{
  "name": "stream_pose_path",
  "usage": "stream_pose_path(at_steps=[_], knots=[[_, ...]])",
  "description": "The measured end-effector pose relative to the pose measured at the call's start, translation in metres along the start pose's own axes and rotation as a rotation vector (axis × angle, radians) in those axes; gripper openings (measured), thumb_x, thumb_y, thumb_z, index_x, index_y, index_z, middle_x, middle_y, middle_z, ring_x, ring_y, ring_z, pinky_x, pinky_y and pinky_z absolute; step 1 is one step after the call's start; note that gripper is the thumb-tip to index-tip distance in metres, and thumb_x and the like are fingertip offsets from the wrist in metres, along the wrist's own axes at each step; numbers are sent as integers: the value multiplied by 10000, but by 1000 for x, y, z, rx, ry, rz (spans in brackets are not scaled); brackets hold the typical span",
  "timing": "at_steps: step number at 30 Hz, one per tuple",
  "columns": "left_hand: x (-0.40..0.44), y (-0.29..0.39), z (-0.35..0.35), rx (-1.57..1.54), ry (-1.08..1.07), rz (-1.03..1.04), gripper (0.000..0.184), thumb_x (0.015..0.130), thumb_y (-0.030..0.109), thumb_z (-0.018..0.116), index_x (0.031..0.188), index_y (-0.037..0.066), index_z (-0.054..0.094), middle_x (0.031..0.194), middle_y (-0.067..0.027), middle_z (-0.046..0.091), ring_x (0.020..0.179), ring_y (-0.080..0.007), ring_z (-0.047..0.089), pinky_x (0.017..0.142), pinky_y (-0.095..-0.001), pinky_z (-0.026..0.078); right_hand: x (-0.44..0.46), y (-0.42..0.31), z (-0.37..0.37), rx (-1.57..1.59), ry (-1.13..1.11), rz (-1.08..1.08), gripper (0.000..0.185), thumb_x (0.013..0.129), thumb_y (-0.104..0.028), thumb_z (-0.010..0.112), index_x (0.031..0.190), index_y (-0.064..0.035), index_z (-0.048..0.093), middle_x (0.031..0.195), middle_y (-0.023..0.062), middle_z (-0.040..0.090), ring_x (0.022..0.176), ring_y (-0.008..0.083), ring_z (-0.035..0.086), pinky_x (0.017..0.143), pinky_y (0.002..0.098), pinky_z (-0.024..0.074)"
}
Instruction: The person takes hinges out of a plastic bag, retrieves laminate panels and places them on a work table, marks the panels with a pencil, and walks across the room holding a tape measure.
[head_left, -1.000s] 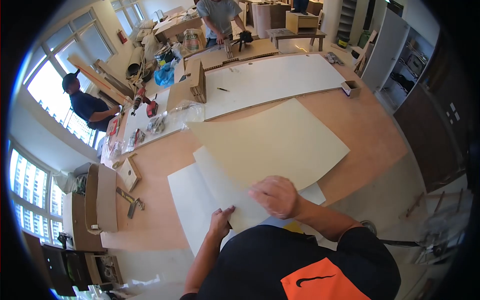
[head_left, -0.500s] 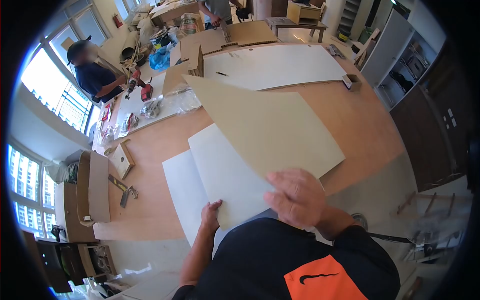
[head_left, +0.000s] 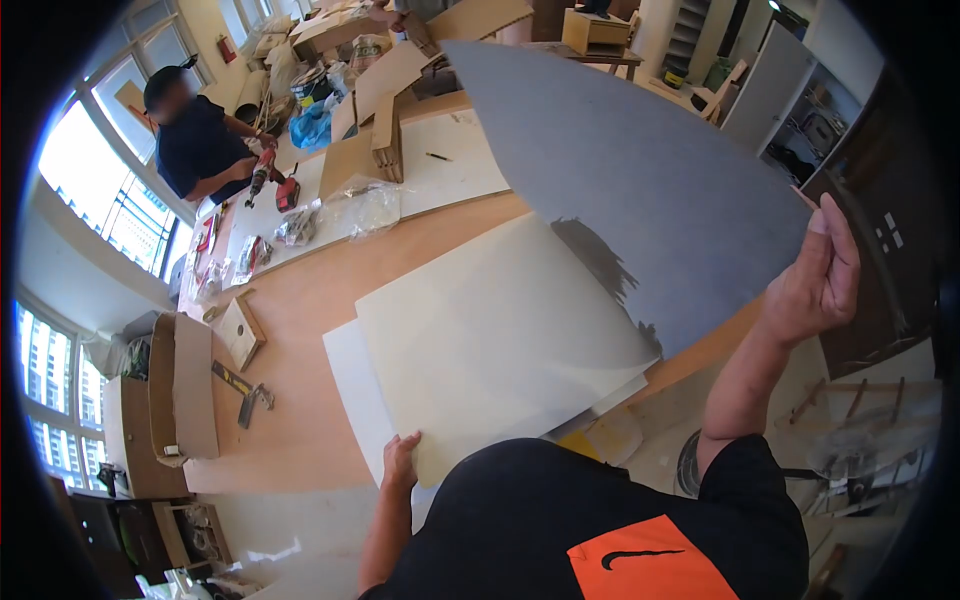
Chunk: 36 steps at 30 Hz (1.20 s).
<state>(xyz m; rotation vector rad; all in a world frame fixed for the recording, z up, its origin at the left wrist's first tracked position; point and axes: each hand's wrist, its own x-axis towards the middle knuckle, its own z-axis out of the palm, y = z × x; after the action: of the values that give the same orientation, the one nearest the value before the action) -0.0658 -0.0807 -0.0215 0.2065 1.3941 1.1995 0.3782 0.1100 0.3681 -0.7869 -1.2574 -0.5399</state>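
Note:
My right hand (head_left: 822, 270) is raised at the right, its fingers pinching the edge of a large thin sheet (head_left: 620, 150). This sheet stands tilted up, showing a grey face with a ragged darker patch near its lower edge. Below it lies a cream sheet (head_left: 490, 330), flat on the stack. My left hand (head_left: 400, 460) grips the near left corner of that cream sheet, thumb on top, the other fingers partly hidden. A white sheet (head_left: 345, 370) sticks out from under it on the left.
The wooden table (head_left: 290, 440) carries a hammer (head_left: 250, 405), a wooden block (head_left: 242, 330) and plastic bags of parts (head_left: 298, 228). A person (head_left: 195, 140) at the left holds a red drill (head_left: 262, 172). Another person's hand (head_left: 385, 15) shows behind cardboard pieces (head_left: 388, 80).
My right hand has swung up and right with the top sheet, turning its grey face into view and uncovering the cream sheet. My left hand stays near the same corner.

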Motion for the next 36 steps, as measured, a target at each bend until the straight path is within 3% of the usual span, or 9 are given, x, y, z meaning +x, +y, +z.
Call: stream_pose_path(at_steps=[3, 6, 10, 15, 21, 23, 26, 31, 36], knots=[[2, 1, 3, 39, 0, 40, 289, 859, 105, 668, 1094, -51, 602, 956, -139, 662, 821, -242, 666, 695, -367, 554, -14, -42, 3, -128, -101, -61, 184, 918, -38, 654, 1091, 10, 693, 1024, 141, 718, 896, 187, 689, 804, 298, 559], [10, 11, 21, 116, -13, -15, 299, 849, 111, 667, 1092, -53, 610, 950, -142, 666, 831, -254, 662, 705, -377, 549, -27, -95, 26, 346, -563, -440, 212, 841, -62, 652, 1048, -57, 700, 933, 111, 686, 824, 281, 689, 717, 375, 572], [10, 20, 36, 347, 12, 94, 287, 825, 97, 664, 1059, -65, 629, 923, -145, 675, 788, -277, 658, 696, -401, 537, -28, -75, 68, 296, -413, -290, 270, 772, -9, 650, 1034, -23, 715, 950, 120, 719, 776, 250, 695, 685, 354, 561], [1, 11, -8, 106, 10, 106, 229, 834, 71, 648, 1011, -73, 624, 914, -149, 673, 791, -252, 662, 709, -380, 556, 43, -42, 44, 15, -64, 117, 171, 941, 27, 614, 1081, 5, 710, 939, 105, 740, 873, 155, 706, 738, 264, 551], [28, 5, -18, 317, 51, 72, 237, 818, 50, 674, 1013, -75, 619, 900, -147, 670, 772, -256, 662, 717, -374, 557, 29, -52, 62, 202, -162, -297, 209, 860, 52, 661, 1036, -33, 738, 902, 86, 751, 671, 82, 645, 607, 254, 517], [20, -1, -35, 359, -37, 276, 248, 811, 52, 677, 1014, -75, 615, 913, -149, 669, 771, -262, 662, 720, -373, 557, 32, -67, 54, 112, -306, -237, 177, 923, 50, 634, 1045, -25, 739, 930, 76, 741, 851, 125, 694, 789, 241, 545], [28, -7, -67, 294, -30, 287, 316, 791, 65, 681, 1061, -83, 610, 945, -164, 669, 799, -278, 665, 726, -383, 561, 49, -27, 64, 91, 9, 48, 202, 920, 39, 648, 1095, -26, 725, 996, 77, 737, 868, 100, 668, 806, 224, 534], [-4, 24, -35, 201, 73, 89, 366, 786, 106, 701, 1083, -88, 610, 942, -161, 669, 800, -275, 665, 713, -389, 560, 48, -51, 54, 167, 70, 192, 137, 918, 0, 669, 1048, 14, 710, 930, 68, 732, 860, 77, 674, 787, 209, 542], [18, 27, 23, 120, -75, 73, 320, 789, 152, 740, 1008, -52, 626, 872, -125, 661, 716, -225, 629, 637, -368, 520, -74, -139, 79, 482, -523, -278, 282, 800, -108, 659, 1063, -11, 697, 950, 170, 684, 796, 291, 669, 785, 416, 556]])
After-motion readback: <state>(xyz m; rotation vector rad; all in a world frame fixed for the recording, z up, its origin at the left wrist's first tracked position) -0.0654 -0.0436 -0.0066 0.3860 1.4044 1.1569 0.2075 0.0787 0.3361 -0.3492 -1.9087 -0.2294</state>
